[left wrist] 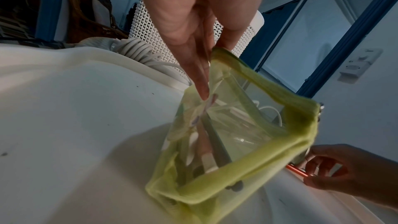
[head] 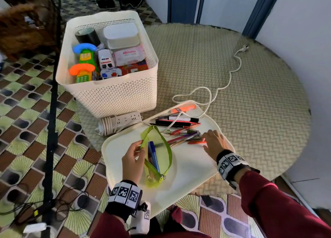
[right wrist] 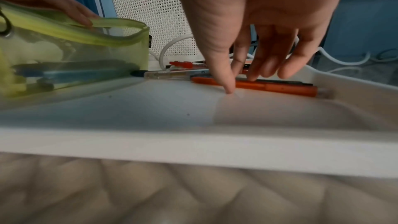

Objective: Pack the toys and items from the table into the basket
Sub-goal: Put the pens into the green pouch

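A lime-green see-through pencil pouch (head: 157,157) lies unzipped on the white tray (head: 188,168) with blue pens inside. My left hand (head: 138,148) pinches the pouch's rim (left wrist: 247,159) and holds its mouth apart. To the right lies a pile of loose pens (head: 180,130). My right hand (head: 207,139) reaches over that pile with straight fingers. In the right wrist view its fingertips (right wrist: 252,78) touch an orange pen (right wrist: 280,88) and its thumb tip rests on the tray in front of the pen. The white lattice basket (head: 114,96) stands behind the tray, holding toy phones, toy cars and boxes.
A white power strip (head: 121,122) with its cable coiled lies between basket and tray. Its loose cord (head: 231,76) runs over the pens and across the round woven table top. A black stand pole (head: 52,112) rises at the left over tiled floor.
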Tool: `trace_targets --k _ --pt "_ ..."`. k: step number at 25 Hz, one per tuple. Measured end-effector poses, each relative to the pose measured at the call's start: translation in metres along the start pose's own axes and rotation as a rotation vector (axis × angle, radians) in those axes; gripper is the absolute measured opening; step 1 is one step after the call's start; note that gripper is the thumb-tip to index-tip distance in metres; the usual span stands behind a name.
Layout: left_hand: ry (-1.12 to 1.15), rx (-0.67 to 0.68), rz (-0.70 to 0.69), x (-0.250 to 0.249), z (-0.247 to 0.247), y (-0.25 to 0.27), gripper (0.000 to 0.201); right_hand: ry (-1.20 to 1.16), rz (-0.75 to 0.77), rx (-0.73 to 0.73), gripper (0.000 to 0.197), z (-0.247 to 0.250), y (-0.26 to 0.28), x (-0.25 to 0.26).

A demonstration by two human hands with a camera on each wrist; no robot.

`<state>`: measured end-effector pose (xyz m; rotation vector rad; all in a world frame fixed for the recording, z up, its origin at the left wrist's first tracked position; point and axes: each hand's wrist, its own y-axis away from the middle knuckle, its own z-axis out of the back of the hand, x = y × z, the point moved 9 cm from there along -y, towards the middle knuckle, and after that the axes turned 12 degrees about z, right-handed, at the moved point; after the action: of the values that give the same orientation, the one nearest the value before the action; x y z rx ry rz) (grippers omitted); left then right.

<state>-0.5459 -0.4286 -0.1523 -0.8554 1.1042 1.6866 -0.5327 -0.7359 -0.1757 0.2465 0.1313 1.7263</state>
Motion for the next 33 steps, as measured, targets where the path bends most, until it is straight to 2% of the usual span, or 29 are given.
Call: trace_targets --k 5,7,9,14,17,20,22,24,26,28,30,33 --pt "0.015 -0.014 0.015 0.002 0.003 0.000 0.025 -0.091 0.080 0.137 0.032 -0.014 0.000 0.016" --pt "0.012 -0.017 0.015 0.002 0.005 0.000 0.024 -0.225 0.013 0.092 0.029 -0.008 -0.004 0.015" --pt "0.015 -0.024 0.015 0.002 0.008 -0.001 0.024 -0.246 -0.028 0.030 0.032 0.000 -0.011 0.011" --pt "0.037 -0.051 0.028 0.009 0.016 -0.004 0.021 -0.305 0.036 0.074 0.042 -0.009 -0.021 0.018" --pt "0.043 -0.062 0.037 0.015 0.021 -0.006 0.020 -0.240 0.047 0.145 0.044 -0.021 -0.015 0.020" --pt "0.080 -0.080 0.038 0.015 0.027 -0.007 0.019 -0.063 0.091 0.172 0.031 -0.018 -0.013 0.033" --pt "0.114 -0.094 0.042 0.015 0.032 -0.007 0.018 -0.012 0.169 0.143 0.031 -0.005 -0.013 0.055" --pt "0.135 -0.098 0.051 0.016 0.036 -0.008 0.018 0.041 0.277 0.012 0.031 0.011 -0.022 0.078" --pt "0.130 -0.104 0.057 0.017 0.039 -0.008 0.018 0.182 0.405 -0.019 0.036 0.011 -0.030 0.099" --pt "0.120 -0.110 0.060 0.018 0.042 -0.008 0.018 0.112 0.338 0.081 0.042 -0.007 -0.037 0.097" --pt "0.111 -0.113 0.056 0.019 0.045 -0.008 0.019 0.089 0.312 0.096 0.046 -0.019 -0.037 0.095" --pt "0.079 -0.123 0.042 0.019 0.047 -0.008 0.023 0.066 0.301 0.076 0.031 -0.020 -0.035 0.100"
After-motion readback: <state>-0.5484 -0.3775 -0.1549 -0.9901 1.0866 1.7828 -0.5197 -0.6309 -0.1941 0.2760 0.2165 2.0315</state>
